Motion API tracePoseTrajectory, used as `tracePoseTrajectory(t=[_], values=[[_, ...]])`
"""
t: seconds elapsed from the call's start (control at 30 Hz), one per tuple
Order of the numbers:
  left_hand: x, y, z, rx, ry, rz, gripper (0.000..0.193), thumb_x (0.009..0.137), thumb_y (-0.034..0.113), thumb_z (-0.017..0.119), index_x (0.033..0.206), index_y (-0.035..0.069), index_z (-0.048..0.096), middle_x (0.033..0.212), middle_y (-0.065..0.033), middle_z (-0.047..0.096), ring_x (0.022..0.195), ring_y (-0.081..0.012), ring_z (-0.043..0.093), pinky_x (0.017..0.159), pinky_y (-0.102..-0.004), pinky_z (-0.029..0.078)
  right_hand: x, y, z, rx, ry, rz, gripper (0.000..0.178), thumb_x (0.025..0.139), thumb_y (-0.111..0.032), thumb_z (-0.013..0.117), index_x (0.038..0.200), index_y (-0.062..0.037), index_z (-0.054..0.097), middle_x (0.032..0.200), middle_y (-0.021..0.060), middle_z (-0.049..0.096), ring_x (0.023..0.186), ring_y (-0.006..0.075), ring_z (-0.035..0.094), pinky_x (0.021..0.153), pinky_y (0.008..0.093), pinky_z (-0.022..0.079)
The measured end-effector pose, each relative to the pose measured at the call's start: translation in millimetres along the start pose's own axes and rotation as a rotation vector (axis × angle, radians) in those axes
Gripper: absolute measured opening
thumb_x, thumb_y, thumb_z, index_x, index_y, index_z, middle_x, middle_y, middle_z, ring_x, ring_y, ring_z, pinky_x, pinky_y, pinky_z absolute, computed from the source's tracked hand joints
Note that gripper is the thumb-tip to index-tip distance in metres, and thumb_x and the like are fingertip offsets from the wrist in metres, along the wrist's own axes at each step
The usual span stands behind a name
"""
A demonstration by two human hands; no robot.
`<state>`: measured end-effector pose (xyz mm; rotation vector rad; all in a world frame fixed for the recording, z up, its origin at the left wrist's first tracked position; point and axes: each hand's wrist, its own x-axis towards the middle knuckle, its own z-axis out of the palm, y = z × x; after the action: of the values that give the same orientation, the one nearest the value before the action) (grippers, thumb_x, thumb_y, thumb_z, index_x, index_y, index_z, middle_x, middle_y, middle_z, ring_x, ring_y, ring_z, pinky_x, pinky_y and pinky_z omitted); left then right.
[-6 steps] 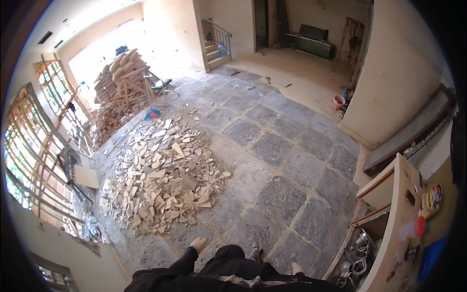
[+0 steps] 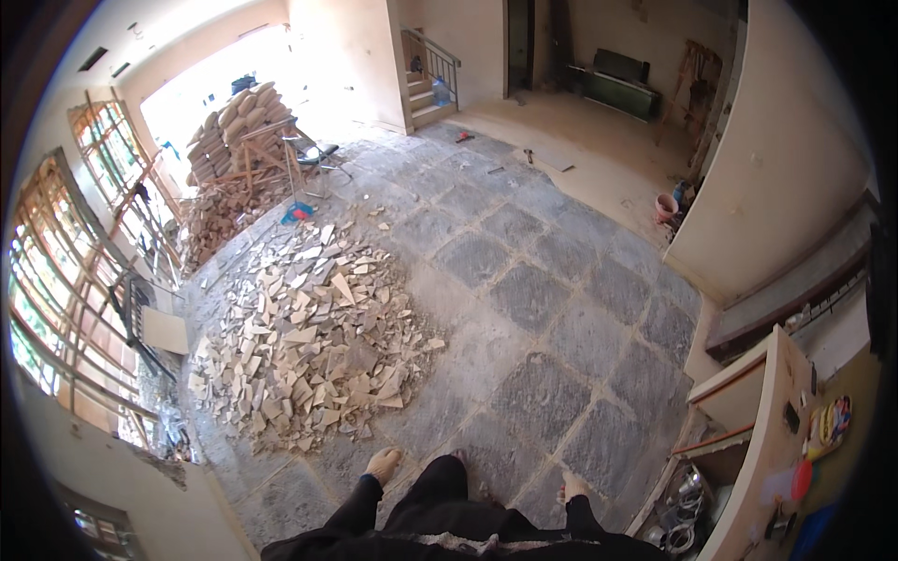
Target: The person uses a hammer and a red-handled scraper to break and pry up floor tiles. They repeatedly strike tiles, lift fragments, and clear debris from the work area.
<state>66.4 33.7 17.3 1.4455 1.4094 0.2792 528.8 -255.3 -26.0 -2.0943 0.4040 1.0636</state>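
My left hand (image 2: 383,466) hangs low beside my dark-clothed leg, its fingers loosely stretched, with nothing visible in it. It is nearest the front edge of a heap of broken tile pieces (image 2: 327,346), but stays apart from it. On the other side, my right hand (image 2: 572,485) hangs over the bare grey floor (image 2: 538,393), also with no object to be seen; its fingers are small in view but look loosely apart. Dark sleeves cover both forearms. The tips of one foot (image 2: 458,455) show in front of my knee.
Stacked sacks (image 2: 234,131) rise behind a wooden stand, above more rubble. A blue-red dustpan (image 2: 297,213) lies past the tile heap. At right, a pale cabinet (image 2: 762,421) holds coiled cables and small items. A pink bucket (image 2: 666,208) stands by the far wall.
The view has shifted slightly as I step forward. My right hand shows more fully beside my leg, and one leg has moved ahead. Both hands still appear empty.
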Motion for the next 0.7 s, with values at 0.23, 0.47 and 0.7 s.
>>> tracePoseTrajectory(t=[0.23,0.47,0.7], values=[[77.1,-100.9,-15.6,0.482,-0.243,-0.236,0.034,0.101,0.035,0.059,0.114,0.009,0.076,0.092,-0.0189,0.075,0.084,-0.0361,0.074,0.078,-0.0474,0.056,72.9,-109.2,78.1,-0.155,-0.133,-0.167,0.044,0.094,-0.038,0.074,0.113,0.0008,0.071,0.090,0.0141,0.072,0.065,0.0266,0.070,0.057,0.0417,0.059],[219.8,-31.3,-83.5,0.025,0.106,-0.643,0.044,0.103,0.042,0.057,0.120,0.005,0.075,0.094,-0.0117,0.074,0.087,-0.0325,0.069,0.082,-0.0426,0.054,161.7,-110.4,111.5,-1.191,-0.413,-0.855,0.044,0.093,-0.034,0.076,0.127,-0.0064,0.068,0.102,0.0169,0.075,0.097,0.0369,0.075,0.087,0.0481,0.058],[425.4,96.3,-97.1,0.105,0.055,0.127,0.027,0.098,0.029,0.063,0.110,0.006,0.072,0.096,-0.0157,0.070,0.096,-0.0377,0.069,0.081,-0.0468,0.056,174.4,-188.5,137.7,-0.945,-0.251,-0.463,0.052,0.090,-0.040,0.074,0.139,-0.0263,0.066,0.119,0.0147,0.076,0.114,0.0382,0.072,0.094,0.0436,0.054]])
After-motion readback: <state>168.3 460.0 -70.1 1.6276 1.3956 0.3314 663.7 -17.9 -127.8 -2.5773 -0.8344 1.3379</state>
